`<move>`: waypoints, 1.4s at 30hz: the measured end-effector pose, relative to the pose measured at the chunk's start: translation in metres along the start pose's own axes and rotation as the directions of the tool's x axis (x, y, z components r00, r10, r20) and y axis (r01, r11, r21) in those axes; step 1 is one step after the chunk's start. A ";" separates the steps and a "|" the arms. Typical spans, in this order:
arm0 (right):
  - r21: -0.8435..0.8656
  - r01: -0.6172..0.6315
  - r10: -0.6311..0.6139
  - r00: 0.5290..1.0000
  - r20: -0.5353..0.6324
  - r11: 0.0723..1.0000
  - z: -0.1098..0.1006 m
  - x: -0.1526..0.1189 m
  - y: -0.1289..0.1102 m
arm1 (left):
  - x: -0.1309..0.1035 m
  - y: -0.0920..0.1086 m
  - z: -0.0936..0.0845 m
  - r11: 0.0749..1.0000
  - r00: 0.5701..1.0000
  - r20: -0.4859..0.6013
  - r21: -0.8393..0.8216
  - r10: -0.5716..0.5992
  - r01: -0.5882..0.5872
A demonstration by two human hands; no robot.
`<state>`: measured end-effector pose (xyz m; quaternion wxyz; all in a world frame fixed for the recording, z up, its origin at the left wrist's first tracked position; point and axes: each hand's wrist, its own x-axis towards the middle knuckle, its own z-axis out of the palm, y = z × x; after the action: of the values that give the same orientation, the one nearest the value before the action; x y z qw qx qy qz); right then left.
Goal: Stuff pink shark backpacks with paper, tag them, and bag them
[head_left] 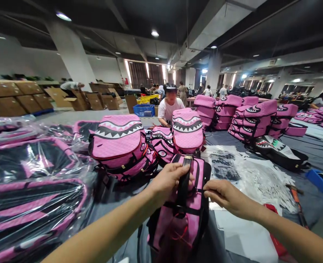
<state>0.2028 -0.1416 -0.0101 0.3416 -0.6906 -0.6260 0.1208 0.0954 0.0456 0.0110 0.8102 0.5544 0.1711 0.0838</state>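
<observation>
A pink and black backpack [164,226] lies on the dark table cover right in front of me, with red cord on its lower part. My left hand [170,179] is closed on a black strap [182,191] with a gold-coloured metal piece at its top. At the backpack's right edge, my right hand [223,195] has thumb and fingers pinched together; what they hold is too small to make out. Just beyond stand pink bags with a toothed pattern, one stack [120,142] at the left and another bag [187,129] behind the backpack.
Plastic-wrapped pink bags [35,204] cover the left side. At right lie a clear bag of small pieces [260,179], white sheets [246,233], a hammer [296,201], a blue tape dispenser [321,182] and a black-and-white bag [279,149]. A person [166,107] is across the table.
</observation>
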 end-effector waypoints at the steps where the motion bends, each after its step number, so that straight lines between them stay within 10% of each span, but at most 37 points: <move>1: 0.010 -0.003 0.002 1.000 0.016 1.000 -0.002 -0.003 -0.002 | -0.006 -0.006 -0.002 0.999 0.999 0.002 -0.006 0.032 -0.032; 6: -0.075 0.104 -0.098 0.992 0.083 0.992 0.006 -0.001 -0.027 | -0.005 -0.021 0.016 0.962 0.963 -0.153 -0.128 0.222 -0.242; 12: 0.115 -0.074 0.070 0.997 0.042 0.991 0.018 0.013 -0.030 | -0.004 -0.021 0.028 0.979 0.988 -0.012 -0.135 0.154 -0.154; 18: 0.014 0.013 -0.013 1.000 -0.003 1.000 0.027 0.024 -0.025 | -0.010 -0.020 0.012 0.979 0.979 -0.009 0.006 0.202 -0.202; 25: -0.052 0.341 -0.344 0.925 -0.161 0.939 -0.019 0.068 -0.017 | -0.040 -0.003 -0.016 0.968 0.975 -0.107 0.182 0.193 -0.172; 28: 0.015 0.440 -0.440 0.898 -0.022 0.898 -0.018 0.086 -0.008 | -0.052 -0.005 -0.018 0.969 0.985 -0.071 0.199 0.160 -0.143; 35: 0.128 0.342 -0.347 0.938 0.018 0.931 -0.011 0.084 0.040 | -0.058 -0.017 -0.032 0.979 0.977 -0.149 0.162 0.150 -0.126; 39: 0.196 0.189 -0.153 0.970 -0.187 0.962 -0.017 0.081 0.053 | -0.046 -0.003 -0.029 0.953 0.917 -0.275 0.167 0.290 -0.251; 42: 0.107 0.221 -0.157 0.894 -0.421 0.970 -0.023 0.059 0.040 | -0.033 0.011 -0.021 0.939 0.868 -0.363 0.067 0.338 -0.338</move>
<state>0.2587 -0.0925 -0.0023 0.5265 -0.6083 -0.5938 -0.0131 0.0577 0.0579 0.0206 0.7360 0.5504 0.2205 0.3267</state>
